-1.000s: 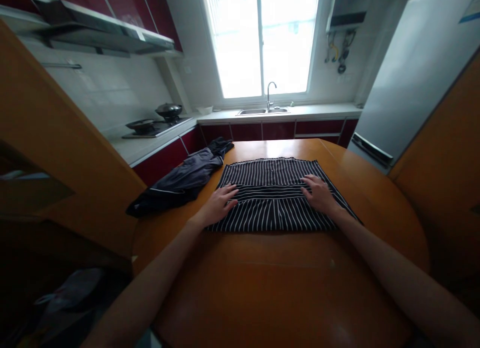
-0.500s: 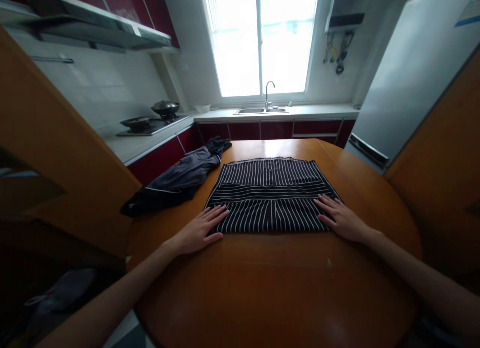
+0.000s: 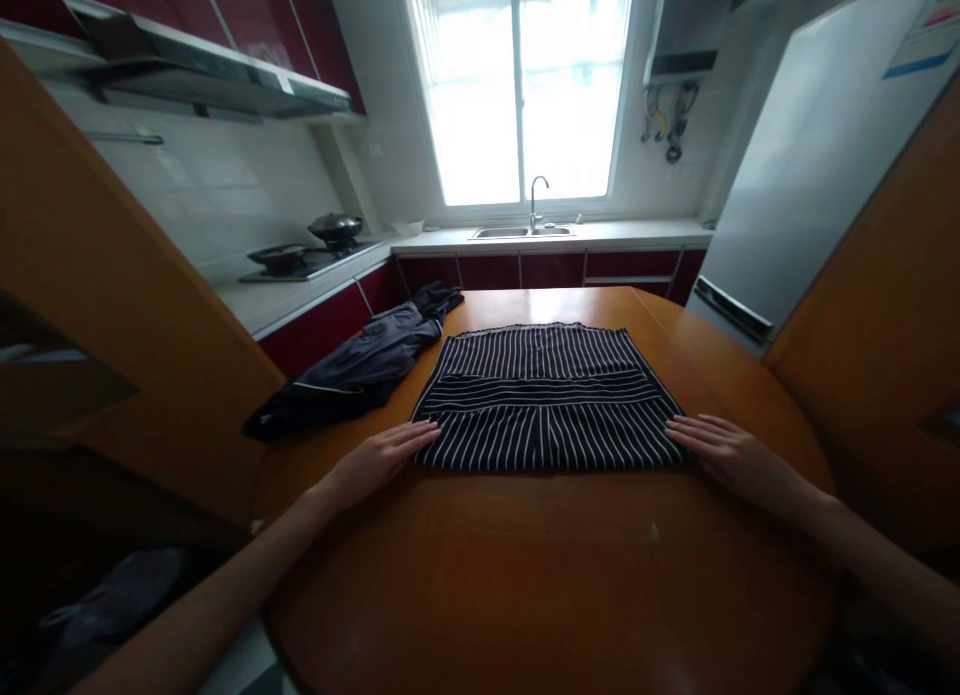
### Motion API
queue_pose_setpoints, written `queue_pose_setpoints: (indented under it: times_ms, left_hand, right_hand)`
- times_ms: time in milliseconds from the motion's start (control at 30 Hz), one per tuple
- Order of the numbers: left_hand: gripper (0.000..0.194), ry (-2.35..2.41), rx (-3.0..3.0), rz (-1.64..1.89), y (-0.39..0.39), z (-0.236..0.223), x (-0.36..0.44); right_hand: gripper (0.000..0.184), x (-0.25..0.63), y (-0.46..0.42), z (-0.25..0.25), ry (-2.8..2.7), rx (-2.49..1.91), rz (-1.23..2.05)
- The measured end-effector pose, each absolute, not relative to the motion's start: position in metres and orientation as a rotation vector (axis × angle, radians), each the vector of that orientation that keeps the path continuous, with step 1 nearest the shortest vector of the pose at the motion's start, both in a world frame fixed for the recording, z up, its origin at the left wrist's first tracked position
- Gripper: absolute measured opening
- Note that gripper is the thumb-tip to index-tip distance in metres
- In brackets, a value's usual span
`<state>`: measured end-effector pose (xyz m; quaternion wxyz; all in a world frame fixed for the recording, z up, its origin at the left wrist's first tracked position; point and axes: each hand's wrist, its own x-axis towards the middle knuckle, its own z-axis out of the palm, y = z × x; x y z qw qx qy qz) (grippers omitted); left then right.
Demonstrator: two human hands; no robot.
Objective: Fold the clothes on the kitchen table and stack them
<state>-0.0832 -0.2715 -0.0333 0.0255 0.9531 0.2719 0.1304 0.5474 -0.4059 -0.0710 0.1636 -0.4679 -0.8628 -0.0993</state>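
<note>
A black apron with white stripes (image 3: 544,390) lies spread in a flat, folded shape on the wooden table, a band of crosswise stripes running through its middle. At its near left corner rests my left hand (image 3: 386,450), fingers stretched out over the edge of the cloth. My right hand (image 3: 739,460) is at the opposite side, its straight fingertips touching the near right edge. Neither thumb shows clearly. To the left, a dark crumpled garment (image 3: 360,360) with a thin pale line lies along the table's rim.
The oval wooden table (image 3: 540,585) fills the middle of the room. Beyond it are a counter with a sink (image 3: 517,233) under a window, a stove with pans (image 3: 335,227) at the left, and a tall fridge (image 3: 802,165) at the right. Wooden frames flank both sides.
Both hands have moved outward, from lying flat on the apron to its side edges; the right hand moved further. The near part of the cloth looks slightly wider. The view has tilted up a little.
</note>
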Motion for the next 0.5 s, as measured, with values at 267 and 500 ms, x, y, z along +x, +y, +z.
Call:
queue_pose_setpoints:
  times_ms: [267,500]
  left_hand:
    - [0.053,0.772,2.826,0.556,-0.253,-0.044,-0.095]
    - [0.066,0.770,2.780,0.453,-0.285,-0.030,-0.097]
  right_hand:
    - [0.057,0.558,-0.397,-0.078,-2.368,-1.327,-0.140]
    - [0.051,0.561,-0.431,-0.072,-2.351,-1.304,0.071]
